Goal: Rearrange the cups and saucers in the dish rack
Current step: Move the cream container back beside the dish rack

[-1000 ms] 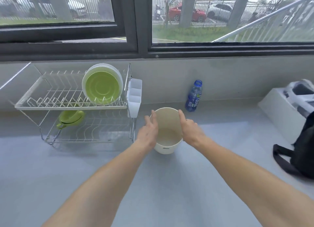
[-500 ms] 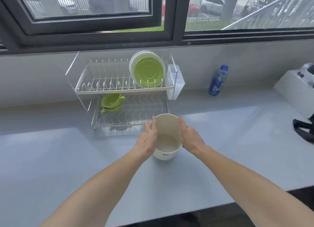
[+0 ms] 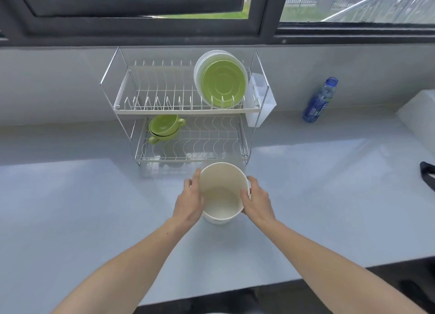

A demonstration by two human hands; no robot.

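A two-tier wire dish rack (image 3: pixel 131 111) stands at the back of the counter. On its top tier a green saucer (image 3: pixel 222 84) leans upright in front of white saucers (image 3: pixel 207 59). Two stacked green cups (image 3: pixel 163 127) sit at the left of the bottom tier. In front of the rack stands an empty cream tub (image 3: pixel 221 196). My left hand (image 3: pixel 189 202) grips its left side and my right hand (image 3: pixel 257 202) grips its right side.
A white cutlery holder (image 3: pixel 259 104) hangs on the rack's right end. A blue bottle (image 3: pixel 320 100) stands at the back right. A white box (image 3: pixel 419 116) and a black strap (image 3: pixel 427 172) lie at the far right. The counter's front edge runs below my forearms.
The view has swung left and pulled back, so the rack now sits centred behind the tub. Both hands keep the same hold on the tub.
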